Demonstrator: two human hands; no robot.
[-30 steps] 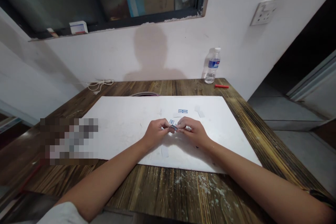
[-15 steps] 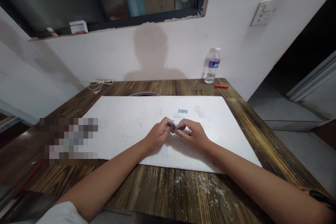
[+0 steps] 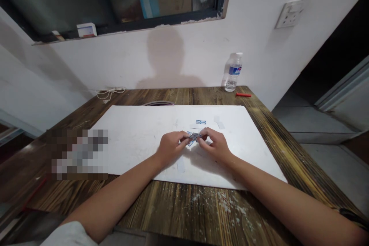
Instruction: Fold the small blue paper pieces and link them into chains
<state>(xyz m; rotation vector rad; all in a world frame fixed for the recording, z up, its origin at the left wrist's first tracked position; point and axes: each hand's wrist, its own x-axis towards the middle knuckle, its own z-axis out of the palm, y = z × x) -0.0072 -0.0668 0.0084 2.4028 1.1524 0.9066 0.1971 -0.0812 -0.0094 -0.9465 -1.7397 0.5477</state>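
Over the white board [image 3: 138, 134], both hands meet at a small fanned stack of thin flat pieces [image 3: 195, 137], grey at the edges with some blue-and-white faces showing. My left hand [image 3: 172, 147] pinches the stack's left end between thumb and fingers. At the right end, my right hand [image 3: 216, 146] grips it the same way. Just beyond the hands lies a flat blue-and-white rectangular piece [image 3: 201, 122]. Pale slips [image 3: 219, 122] lie to its right, and another pale slip [image 3: 180, 164] is by my left wrist. The exact kind of the held pieces is too small to tell.
A water bottle [image 3: 233, 72] stands at the back right of the wooden table [image 3: 161, 207], with a red stick-like object [image 3: 243, 95] near it. A white cord [image 3: 111, 93] lies at the back left. A pixelated patch hides something at the board's left.
The stack has turned from nearly edge-on and bunched to a wider fan, with more blue-and-white faces showing. My hands have drawn slightly apart, both still holding it.
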